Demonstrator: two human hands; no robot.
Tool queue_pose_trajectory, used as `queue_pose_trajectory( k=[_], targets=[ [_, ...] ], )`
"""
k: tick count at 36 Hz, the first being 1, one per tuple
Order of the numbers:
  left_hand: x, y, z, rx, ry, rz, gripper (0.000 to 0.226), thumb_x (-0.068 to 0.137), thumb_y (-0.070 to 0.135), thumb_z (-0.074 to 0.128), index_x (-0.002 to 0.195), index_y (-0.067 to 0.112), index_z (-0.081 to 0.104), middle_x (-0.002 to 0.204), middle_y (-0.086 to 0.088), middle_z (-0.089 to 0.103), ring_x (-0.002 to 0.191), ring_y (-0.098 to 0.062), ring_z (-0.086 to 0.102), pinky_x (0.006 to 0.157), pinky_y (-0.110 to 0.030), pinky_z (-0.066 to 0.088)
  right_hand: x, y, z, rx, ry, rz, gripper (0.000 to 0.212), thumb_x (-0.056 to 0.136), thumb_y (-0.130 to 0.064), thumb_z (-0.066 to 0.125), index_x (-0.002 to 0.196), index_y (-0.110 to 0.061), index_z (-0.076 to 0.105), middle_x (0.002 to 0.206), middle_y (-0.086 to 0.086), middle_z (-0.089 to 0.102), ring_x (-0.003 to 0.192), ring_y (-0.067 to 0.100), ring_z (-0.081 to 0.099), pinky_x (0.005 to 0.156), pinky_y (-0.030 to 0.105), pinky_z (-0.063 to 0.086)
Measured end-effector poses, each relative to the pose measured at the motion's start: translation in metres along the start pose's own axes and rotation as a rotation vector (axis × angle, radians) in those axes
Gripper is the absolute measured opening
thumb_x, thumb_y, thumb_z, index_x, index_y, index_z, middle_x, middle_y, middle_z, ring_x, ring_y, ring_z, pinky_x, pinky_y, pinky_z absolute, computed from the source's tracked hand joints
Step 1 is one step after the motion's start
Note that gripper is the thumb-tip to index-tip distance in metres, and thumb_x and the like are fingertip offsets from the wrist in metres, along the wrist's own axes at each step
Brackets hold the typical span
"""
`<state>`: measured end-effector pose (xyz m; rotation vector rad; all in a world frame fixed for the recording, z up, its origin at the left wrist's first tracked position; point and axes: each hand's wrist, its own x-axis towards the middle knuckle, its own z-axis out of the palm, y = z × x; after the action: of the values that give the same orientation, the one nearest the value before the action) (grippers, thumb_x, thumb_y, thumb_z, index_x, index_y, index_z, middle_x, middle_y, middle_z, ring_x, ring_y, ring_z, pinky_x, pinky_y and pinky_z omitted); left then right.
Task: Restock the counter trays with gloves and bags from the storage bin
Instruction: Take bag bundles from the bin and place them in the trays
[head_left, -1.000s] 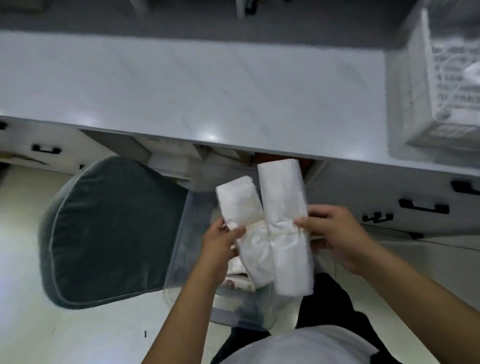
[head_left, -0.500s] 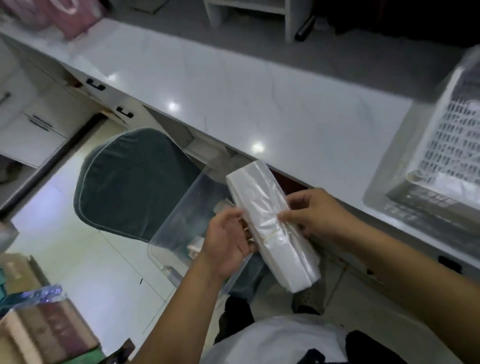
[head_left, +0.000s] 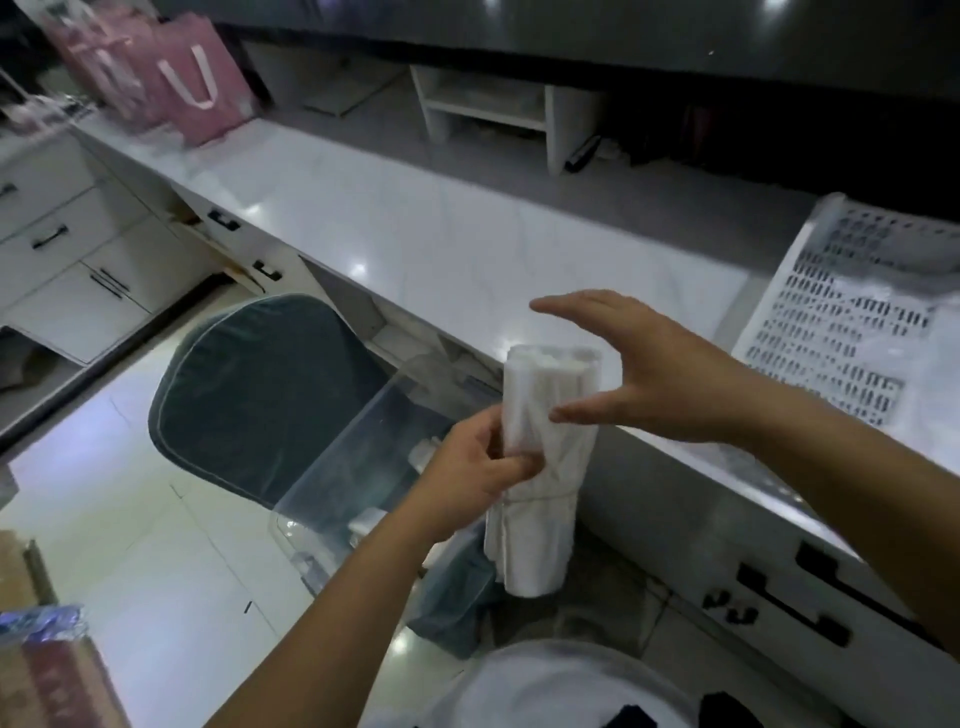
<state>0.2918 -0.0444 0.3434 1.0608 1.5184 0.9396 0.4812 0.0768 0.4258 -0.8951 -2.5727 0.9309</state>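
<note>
A white bundle of folded plastic bags, tied around its lower part, stands upright in front of the counter edge. My left hand grips it at the middle. My right hand hovers spread around the bundle's top, thumb and fingers apart, not clearly touching it. Below the bundle sits the clear plastic storage bin on the floor, with some white packets inside. A white perforated tray lies on the counter at the right, holding clear plastic.
The white marble counter runs from upper left to lower right. A dark green chair stands left of the bin. Pink gift bags sit at the counter's far left. Drawers with black handles lie under the counter.
The bundle rose and turned upright. My right hand let go of it and spread apart above it. The view swung left and up, showing more counter.
</note>
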Motion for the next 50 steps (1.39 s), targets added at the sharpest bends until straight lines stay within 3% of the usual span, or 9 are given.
queue_pose_trajectory(
  k=[11, 14, 20, 24, 28, 34, 40, 45, 50],
  targets=[
    [-0.024, 0.013, 0.006, 0.084, -0.023, 0.085, 0.036, 0.076, 0.045, 0.073, 0.109, 0.052, 0.061, 0.105, 0.019, 0.071, 0.096, -0.002, 0.069, 0.080, -0.027, 0.056, 0.026, -0.051, -0.014, -0.364, -0.318, -0.049, 0.023, 0.088, -0.033, 0.071, 0.111, -0.034, 0.070, 0.106, -0.013, 0.068, 0.087, 0.009, 0.062, 0.074, 0.027, 0.053],
    [-0.035, 0.009, 0.003, 0.015, -0.060, 0.075, 0.033, 0.078, 0.038, 0.076, 0.105, 0.051, 0.064, 0.107, 0.014, 0.073, 0.097, -0.007, 0.071, 0.076, -0.025, 0.058, 0.028, -0.051, -0.011, -0.283, -0.382, -0.035, 0.023, 0.088, -0.024, 0.071, 0.107, -0.036, 0.071, 0.097, -0.020, 0.063, 0.081, -0.001, 0.057, 0.064, 0.017, 0.042],
    [-0.047, -0.001, -0.007, -0.002, -0.142, 0.078, 0.033, 0.081, 0.030, 0.078, 0.103, 0.050, 0.065, 0.106, 0.014, 0.073, 0.098, -0.006, 0.070, 0.078, -0.020, 0.056, 0.023, -0.052, 0.002, -0.129, -0.480, 0.068, 0.026, 0.084, -0.014, 0.074, 0.099, -0.035, 0.073, 0.098, -0.016, 0.069, 0.081, 0.001, 0.065, 0.076, 0.026, 0.058],
    [-0.054, -0.007, -0.015, 0.004, -0.211, 0.081, 0.034, 0.084, 0.022, 0.076, 0.109, 0.041, 0.063, 0.106, 0.012, 0.073, 0.100, -0.009, 0.070, 0.088, -0.030, 0.058, 0.018, -0.063, 0.008, -0.168, -0.466, 0.133, 0.024, 0.081, -0.015, 0.076, 0.095, -0.035, 0.074, 0.094, -0.017, 0.070, 0.085, 0.005, 0.067, 0.079, 0.030, 0.058],
    [-0.064, -0.007, -0.017, 0.055, -0.301, 0.097, 0.032, 0.087, 0.016, 0.074, 0.109, 0.037, 0.064, 0.098, 0.016, 0.074, 0.089, -0.003, 0.071, 0.073, -0.020, 0.058, 0.007, -0.082, 0.017, -0.356, -0.557, 0.198, 0.022, 0.080, -0.016, 0.073, 0.099, -0.027, 0.075, 0.093, -0.012, 0.072, 0.084, 0.006, 0.066, 0.082, 0.032, 0.057],
    [-0.069, -0.011, -0.003, 0.156, -0.455, 0.140, 0.034, 0.087, 0.020, 0.074, 0.117, 0.031, 0.065, 0.107, 0.009, 0.074, 0.099, -0.008, 0.070, 0.092, -0.042, 0.057, -0.032, -0.098, 0.030, -0.598, -0.624, 0.277, 0.023, 0.082, -0.026, 0.072, 0.104, -0.035, 0.071, 0.072, -0.022, 0.055, 0.065, -0.005, 0.050, 0.055, 0.017, 0.037],
    [-0.068, -0.008, 0.025, 0.287, -0.542, 0.265, 0.045, 0.083, 0.035, 0.073, 0.124, 0.046, 0.058, 0.115, 0.014, 0.070, 0.105, -0.005, 0.066, 0.093, -0.044, 0.055, -0.078, -0.097, 0.017, -0.653, -0.579, 0.331, 0.007, 0.085, -0.026, 0.066, 0.087, -0.030, 0.070, 0.065, -0.017, 0.056, 0.063, 0.006, 0.056, 0.063, 0.027, 0.048],
    [-0.057, 0.002, 0.036, 0.475, -0.610, 0.331, 0.085, 0.067, 0.044, 0.081, 0.133, 0.068, 0.032, 0.120, 0.036, 0.056, 0.106, 0.011, 0.057, 0.085, -0.024, 0.052, -0.115, -0.087, -0.016, -0.631, -0.401, 0.344, 0.013, 0.089, -0.026, 0.062, 0.093, -0.025, 0.074, 0.083, -0.009, 0.070, 0.076, 0.017, 0.063, 0.074, 0.035, 0.053],
    [-0.028, 0.016, 0.050, 0.628, -0.498, 0.368, 0.077, 0.070, 0.035, 0.075, 0.132, 0.061, 0.038, 0.108, 0.019, 0.066, 0.098, -0.004, 0.065, 0.085, -0.026, 0.054, -0.151, -0.053, -0.064, -0.505, -0.188, 0.411, 0.015, 0.092, -0.028, 0.066, 0.103, -0.029, 0.076, 0.094, -0.015, 0.074, 0.082, 0.005, 0.065, 0.077, 0.029, 0.053]
  ],
)
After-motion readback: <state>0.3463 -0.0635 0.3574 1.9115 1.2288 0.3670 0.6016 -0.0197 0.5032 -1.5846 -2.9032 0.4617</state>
